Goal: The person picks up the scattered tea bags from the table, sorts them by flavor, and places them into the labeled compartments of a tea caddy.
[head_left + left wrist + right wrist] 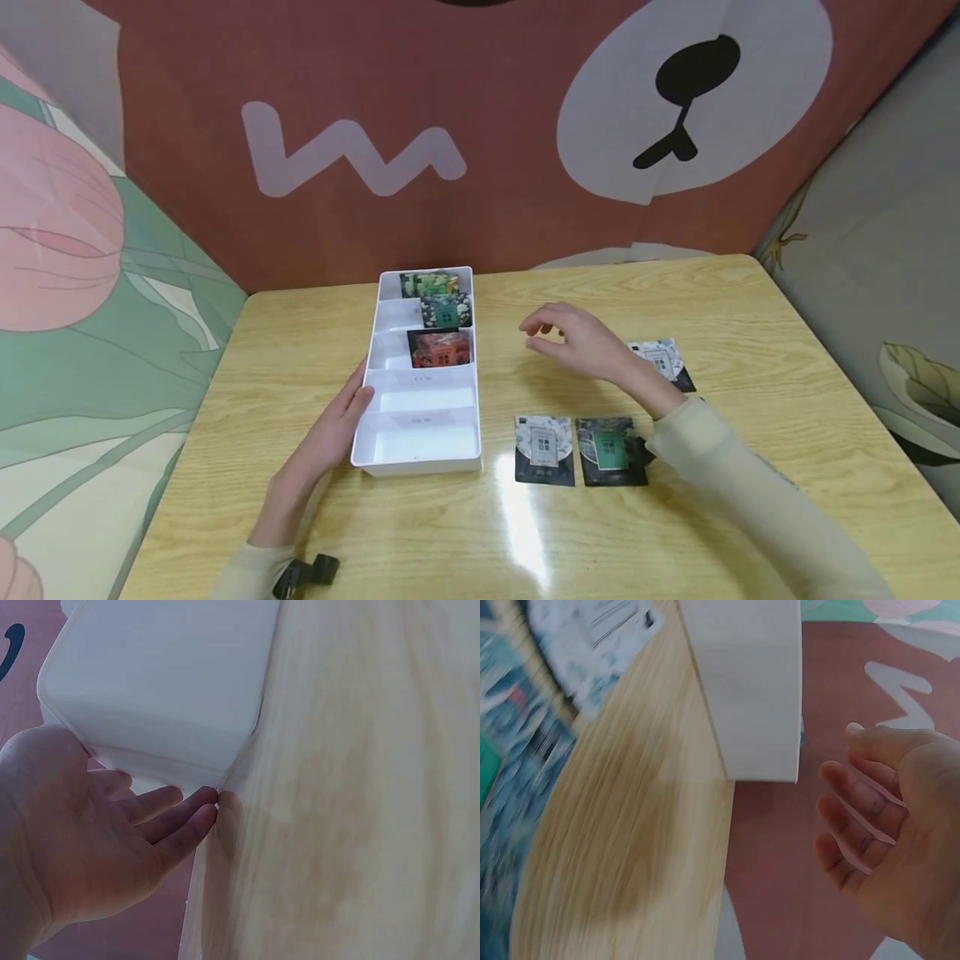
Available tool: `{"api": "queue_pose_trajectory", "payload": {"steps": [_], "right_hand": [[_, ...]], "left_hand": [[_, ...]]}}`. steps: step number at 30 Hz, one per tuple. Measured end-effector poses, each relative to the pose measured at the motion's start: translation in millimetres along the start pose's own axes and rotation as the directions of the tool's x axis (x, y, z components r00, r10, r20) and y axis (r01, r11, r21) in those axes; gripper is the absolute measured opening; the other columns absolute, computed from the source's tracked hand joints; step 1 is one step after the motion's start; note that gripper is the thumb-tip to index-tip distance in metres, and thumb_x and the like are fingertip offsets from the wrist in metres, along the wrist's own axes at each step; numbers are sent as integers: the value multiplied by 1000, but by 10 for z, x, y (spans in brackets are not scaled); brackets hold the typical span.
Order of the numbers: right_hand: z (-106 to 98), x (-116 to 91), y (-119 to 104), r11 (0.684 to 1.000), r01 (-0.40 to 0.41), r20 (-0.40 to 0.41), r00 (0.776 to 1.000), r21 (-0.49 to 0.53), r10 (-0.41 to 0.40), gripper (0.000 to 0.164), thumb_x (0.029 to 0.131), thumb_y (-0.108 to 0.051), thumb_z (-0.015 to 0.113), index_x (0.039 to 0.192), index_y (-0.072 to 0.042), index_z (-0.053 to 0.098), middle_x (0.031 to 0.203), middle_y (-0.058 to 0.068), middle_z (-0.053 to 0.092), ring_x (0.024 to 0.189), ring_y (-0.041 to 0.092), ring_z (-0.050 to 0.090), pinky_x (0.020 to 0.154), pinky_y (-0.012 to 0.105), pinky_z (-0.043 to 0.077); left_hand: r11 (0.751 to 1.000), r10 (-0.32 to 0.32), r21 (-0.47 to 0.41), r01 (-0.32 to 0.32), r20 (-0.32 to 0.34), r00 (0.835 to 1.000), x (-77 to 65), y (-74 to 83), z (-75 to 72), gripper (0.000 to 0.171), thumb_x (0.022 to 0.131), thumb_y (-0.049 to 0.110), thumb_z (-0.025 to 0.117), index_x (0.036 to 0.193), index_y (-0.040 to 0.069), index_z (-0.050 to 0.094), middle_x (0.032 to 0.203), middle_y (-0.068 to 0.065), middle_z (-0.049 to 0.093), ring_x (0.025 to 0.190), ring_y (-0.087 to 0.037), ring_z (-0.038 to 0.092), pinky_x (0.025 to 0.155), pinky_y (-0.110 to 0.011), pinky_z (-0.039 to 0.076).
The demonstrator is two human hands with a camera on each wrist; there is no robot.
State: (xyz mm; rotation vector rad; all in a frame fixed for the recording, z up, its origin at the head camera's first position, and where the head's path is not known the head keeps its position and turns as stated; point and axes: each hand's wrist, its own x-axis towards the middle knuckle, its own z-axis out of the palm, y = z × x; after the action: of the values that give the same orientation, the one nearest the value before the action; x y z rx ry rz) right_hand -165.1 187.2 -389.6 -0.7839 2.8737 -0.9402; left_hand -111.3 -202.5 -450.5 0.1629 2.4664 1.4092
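A long white divided box (416, 446) stands on the table, its compartments running front to back. My left hand (333, 429) holds its left side, thumb over the rim and fingers along the outer wall. In the left wrist view, that hand's fingertips touch the low edge of the wall. Inside the box lie a green sachet (420, 285), a dark floral sachet with a green label (447, 312) and a red-label sachet (441, 349), in the three rear compartments. Right of the box, my right hand (581, 337) hovers over the table, fingers loosely bent and holding nothing.
A white-and-black sachet (544, 451) and a dark green-label sachet (609, 451) lie side by side in front of my right forearm. Another pale sachet (662, 362) lies behind that forearm. A red printed wall (510, 233) rises at the table's (300, 333) back edge.
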Motion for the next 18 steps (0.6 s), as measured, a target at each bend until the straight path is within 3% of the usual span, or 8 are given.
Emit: {"api": "queue_pose_trajectory", "payload": {"steps": [7, 18], "right_hand": [[-105, -171, 243, 999, -14, 9, 1000, -37, 15, 29, 96, -26, 68, 122, -15, 67, 117, 3, 68, 104, 24, 62, 86, 44, 52], [-296, -443, 710, 987, -117, 39, 992, -112, 122, 35, 97, -25, 66, 128, -8, 65, 122, 9, 66, 108, 29, 61, 91, 50, 51]], "left_hand": [[1000, -12, -1, 12, 5, 1000, -5, 23, -12, 57, 108, 45, 27, 160, 35, 6, 168, -11, 9, 151, -41, 16, 119, -62, 16], [1000, -15, 2, 15, -1, 1000, 0, 10, -10, 58, 107, 52, 28, 159, 39, 8, 168, -9, 11, 150, -39, 21, 119, -61, 19]]}}
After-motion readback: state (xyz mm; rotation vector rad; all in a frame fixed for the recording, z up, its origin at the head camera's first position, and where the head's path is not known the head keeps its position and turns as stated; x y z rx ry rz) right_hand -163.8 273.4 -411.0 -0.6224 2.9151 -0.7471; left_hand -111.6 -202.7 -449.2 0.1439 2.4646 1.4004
